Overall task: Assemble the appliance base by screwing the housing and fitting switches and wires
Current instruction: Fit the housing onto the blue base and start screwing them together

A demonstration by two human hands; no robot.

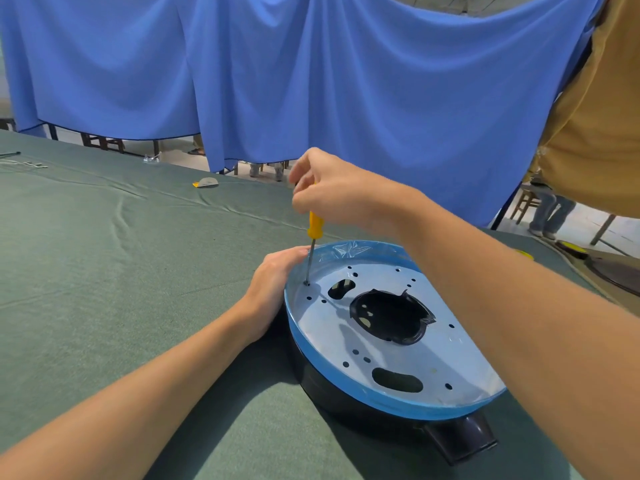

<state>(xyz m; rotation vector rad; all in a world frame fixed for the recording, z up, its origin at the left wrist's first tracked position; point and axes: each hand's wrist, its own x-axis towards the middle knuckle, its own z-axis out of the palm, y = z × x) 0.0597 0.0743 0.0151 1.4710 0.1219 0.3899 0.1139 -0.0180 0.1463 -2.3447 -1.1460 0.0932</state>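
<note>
A round black plastic appliance base (332, 400) lies towards the right end of the near edge of the green cloth-covered worktop (104, 271), open side up, with a stubby black handle (464, 441) pointing at the near edge; inside it sits a silver perforated metal plate (450, 355) with a blue film rim (363, 249) and a large dark opening at its middle; the right hand (332, 192) has its fingers closed round the top of a yellow-handled screwdriver (315, 226), which stands almost upright with its tip at a small hole in the plate's far-left part; whether a screw sits under the tip is too small to tell; the left hand (273, 282) holds the appliance base at its far-left rim, fingers curled over the edge just beside the screwdriver's shaft; near the worktop's far edge lies a small grey-and-yellow piece (206, 182), and thin white wires (20, 163) lie at the far-left corner; a blue cloth curtain (311, 81) hangs behind.
</note>
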